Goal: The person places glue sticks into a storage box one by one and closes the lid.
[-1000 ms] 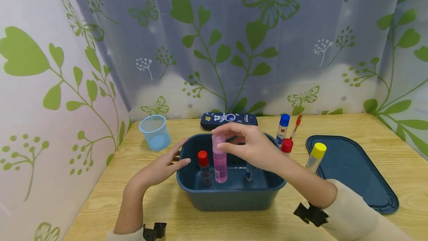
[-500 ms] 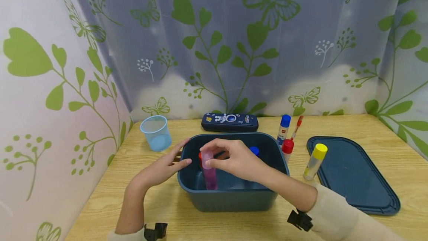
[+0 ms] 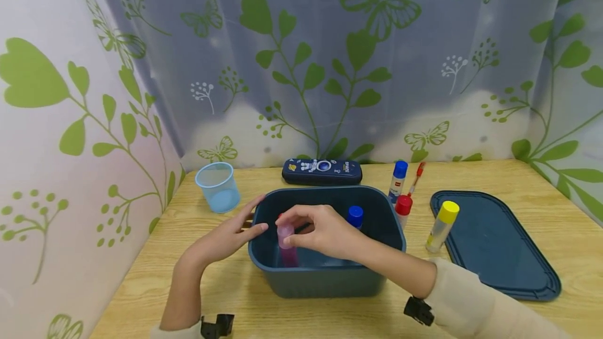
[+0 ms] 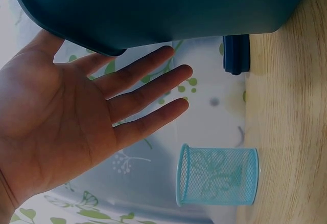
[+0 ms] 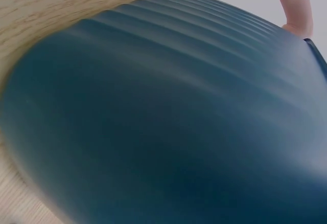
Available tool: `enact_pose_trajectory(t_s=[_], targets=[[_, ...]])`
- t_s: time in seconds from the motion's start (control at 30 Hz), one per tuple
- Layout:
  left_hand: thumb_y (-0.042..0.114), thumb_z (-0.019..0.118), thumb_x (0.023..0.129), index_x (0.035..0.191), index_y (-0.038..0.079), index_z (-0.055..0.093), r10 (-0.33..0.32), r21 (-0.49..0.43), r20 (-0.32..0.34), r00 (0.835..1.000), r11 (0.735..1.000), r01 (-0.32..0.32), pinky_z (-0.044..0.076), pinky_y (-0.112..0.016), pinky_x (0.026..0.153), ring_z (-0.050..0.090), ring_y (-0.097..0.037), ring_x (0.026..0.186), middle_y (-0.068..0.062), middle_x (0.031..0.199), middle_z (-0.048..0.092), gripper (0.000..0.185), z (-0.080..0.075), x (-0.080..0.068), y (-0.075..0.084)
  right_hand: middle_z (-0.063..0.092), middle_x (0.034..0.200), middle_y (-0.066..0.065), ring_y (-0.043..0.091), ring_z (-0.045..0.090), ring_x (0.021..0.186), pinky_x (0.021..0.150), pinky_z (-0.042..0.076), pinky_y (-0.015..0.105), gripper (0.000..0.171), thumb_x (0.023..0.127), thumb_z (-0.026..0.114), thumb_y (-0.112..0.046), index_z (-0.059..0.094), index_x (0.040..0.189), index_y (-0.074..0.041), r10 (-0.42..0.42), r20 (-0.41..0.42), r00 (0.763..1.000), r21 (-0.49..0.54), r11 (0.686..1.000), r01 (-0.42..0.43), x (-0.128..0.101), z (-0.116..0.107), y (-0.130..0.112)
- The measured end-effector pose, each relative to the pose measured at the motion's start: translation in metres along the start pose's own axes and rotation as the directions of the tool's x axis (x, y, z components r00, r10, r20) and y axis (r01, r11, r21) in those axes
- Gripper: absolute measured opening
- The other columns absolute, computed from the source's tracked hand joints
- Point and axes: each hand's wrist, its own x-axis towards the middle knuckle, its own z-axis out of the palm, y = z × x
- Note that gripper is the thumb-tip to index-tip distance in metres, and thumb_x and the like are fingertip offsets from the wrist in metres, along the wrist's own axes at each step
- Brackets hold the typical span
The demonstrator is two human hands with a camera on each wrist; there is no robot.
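Note:
A dark blue plastic bin (image 3: 325, 279) stands at the middle of the wooden table. My right hand (image 3: 313, 232) reaches into it and grips a pink glue stick (image 3: 286, 245) by its top, low at the bin's left side. A blue cap (image 3: 355, 215) shows inside the bin, right of that hand. My left hand (image 3: 231, 234) lies with straight fingers against the bin's left outer wall (image 4: 153, 9); the palm (image 4: 66, 127) shows open in the left wrist view. The right wrist view is filled by the blurred bin wall (image 5: 168, 121).
A light blue mesh cup (image 3: 218, 186) stands at the back left, also seen as the cup (image 4: 217, 175). A dark pencil case (image 3: 322, 170) lies behind the bin. Blue-capped (image 3: 397, 181), red-capped (image 3: 403, 209) and yellow-capped (image 3: 440, 226) glue sticks and a red pen (image 3: 416, 178) stand to the right, beside the bin's lid (image 3: 494, 242).
My right hand has lowered the pink glue stick into the bin and moved it leftward. The blue cap inside has come into view. The left hand has stayed on the bin's wall.

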Motion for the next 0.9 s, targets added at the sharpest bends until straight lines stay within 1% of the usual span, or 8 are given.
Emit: enact_pose_trajectory(t_s=[0.2, 0.57, 0.77, 0.9], targets=[[0.041, 0.046, 0.096, 0.148, 0.025, 0.013, 0.004, -0.003, 0.005, 1.000, 1.000, -0.004, 0.033, -0.055, 0.094, 0.033, -0.035, 0.126, -0.013, 0.146, 0.023, 0.064, -0.0004, -0.0003, -0.0008, 0.063, 0.094, -0.002, 0.010, 0.060, 0.087, 0.077, 0.050, 0.028, 0.026, 0.083, 0.070, -0.012, 0.064, 0.107, -0.004, 0.027, 0.024, 0.999, -0.033, 0.999, -0.026, 0.0006, 0.0018, 0.0030], [0.043, 0.046, 0.095, 0.149, 0.024, 0.011, 0.003, 0.002, 0.002, 1.000, 1.000, -0.003, 0.033, -0.054, 0.095, 0.033, -0.035, 0.126, -0.013, 0.146, 0.025, 0.067, -0.0005, -0.0004, -0.0021, 0.063, 0.093, -0.003, 0.008, 0.059, 0.086, 0.075, 0.049, 0.022, 0.022, 0.081, 0.070, -0.006, 0.064, 0.102, -0.007, 0.062, 0.074, 0.995, -0.105, 0.993, -0.054, 0.0001, 0.0069, 0.0065], [0.044, 0.046, 0.095, 0.149, 0.024, 0.011, -0.007, -0.004, 0.005, 1.000, 1.000, 0.007, 0.034, -0.053, 0.095, 0.033, -0.034, 0.126, -0.013, 0.144, 0.027, 0.067, -0.0003, 0.0017, -0.0025, 0.064, 0.093, 0.000, 0.008, 0.059, 0.086, 0.074, 0.049, 0.021, 0.023, 0.080, 0.070, -0.001, 0.064, 0.102, -0.003, 0.044, 0.106, 0.993, -0.116, 0.993, -0.031, -0.0002, 0.0090, 0.0080], [0.044, 0.046, 0.095, 0.149, 0.024, 0.011, -0.010, -0.006, 0.004, 1.000, 1.000, 0.010, 0.034, -0.053, 0.094, 0.034, -0.034, 0.125, -0.014, 0.143, 0.030, 0.067, -0.0001, 0.0020, -0.0025, 0.065, 0.094, 0.001, 0.008, 0.059, 0.086, 0.073, 0.049, 0.020, 0.023, 0.080, 0.070, 0.000, 0.064, 0.101, -0.004, 0.034, 0.116, 0.993, -0.123, 0.992, -0.019, -0.0005, 0.0099, 0.0087]])
